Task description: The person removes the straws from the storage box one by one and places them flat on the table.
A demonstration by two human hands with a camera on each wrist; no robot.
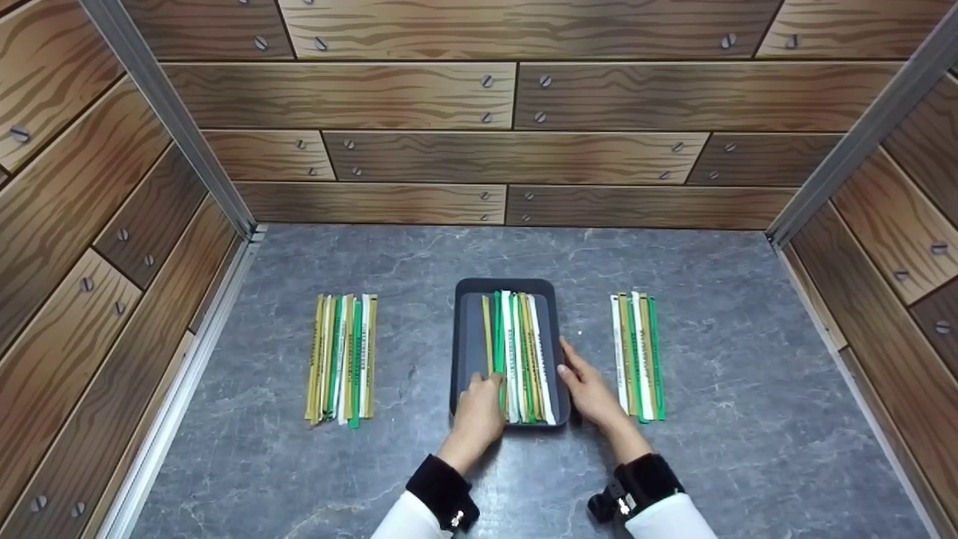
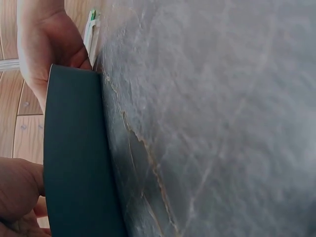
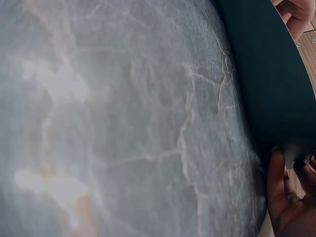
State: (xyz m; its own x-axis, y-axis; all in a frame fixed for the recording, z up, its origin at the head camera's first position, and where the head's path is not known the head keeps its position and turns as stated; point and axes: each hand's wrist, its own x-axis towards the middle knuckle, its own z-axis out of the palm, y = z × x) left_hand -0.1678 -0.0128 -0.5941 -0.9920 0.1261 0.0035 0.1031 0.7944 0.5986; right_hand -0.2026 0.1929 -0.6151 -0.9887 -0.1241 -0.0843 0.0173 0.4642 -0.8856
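Observation:
A dark grey rectangular tray (image 1: pixel 465 322) stands centrally on the table, holding a row of thin wrapped sticks (image 1: pixel 524 352) in green, white and gold. My left hand (image 1: pixel 479 412) reaches over the tray's near left part with its fingers bent down. It pinches the lower end of a gold wrapped stick (image 1: pixel 486 322) at the row's left edge; its fingertips are hidden. My right hand (image 1: pixel 591 393) rests against the tray's right side, thumb and fingers fairly straight at the rim. In the right wrist view, the right fingers (image 3: pixel 277 180) touch the tray's dark wall (image 3: pixel 271 74).
One group of wrapped sticks (image 1: pixel 342 359) lies left of the tray. Another group (image 1: pixel 638 355) lies to the right, close to my right hand. Wood-patterned panels (image 1: pixel 509 157) enclose the grey marbled table (image 1: pixel 247 449) at the back and sides.

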